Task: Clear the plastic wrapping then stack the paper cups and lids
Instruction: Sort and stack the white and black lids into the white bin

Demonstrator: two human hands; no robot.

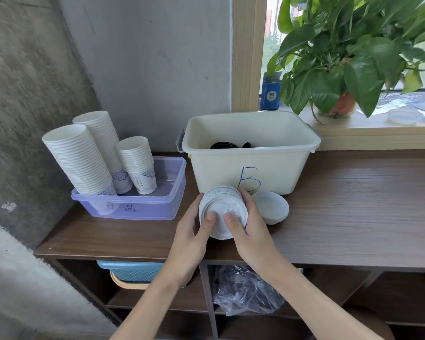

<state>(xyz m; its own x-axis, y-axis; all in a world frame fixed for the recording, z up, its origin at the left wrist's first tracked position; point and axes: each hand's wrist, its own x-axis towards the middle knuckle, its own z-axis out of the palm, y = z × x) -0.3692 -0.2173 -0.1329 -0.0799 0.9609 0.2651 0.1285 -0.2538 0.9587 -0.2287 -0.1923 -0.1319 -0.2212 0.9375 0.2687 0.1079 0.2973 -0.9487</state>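
The crumpled plastic wrapping [248,293] lies in a shelf opening under the counter [353,204], near its front edge. It looks light enough to slide out onto the floor.

Above the counter's near edge, the left hand [189,241] and right hand [250,227] clamp the stack of lids [221,209] between them. Both thumbs press its near face and the fingers curl round its sides. The stack is tipped on edge, so easing the squeeze would probably let the lids fan apart and fall.

Just to its right, a second pile of lids [271,207] rests on the counter against the cream bin [231,163], where a moving wrist could knock it.

Farther left, the paper cups [81,158] stand in three leaning columns in the purple box [157,207]. A nudge to the box might topple the tall ones.
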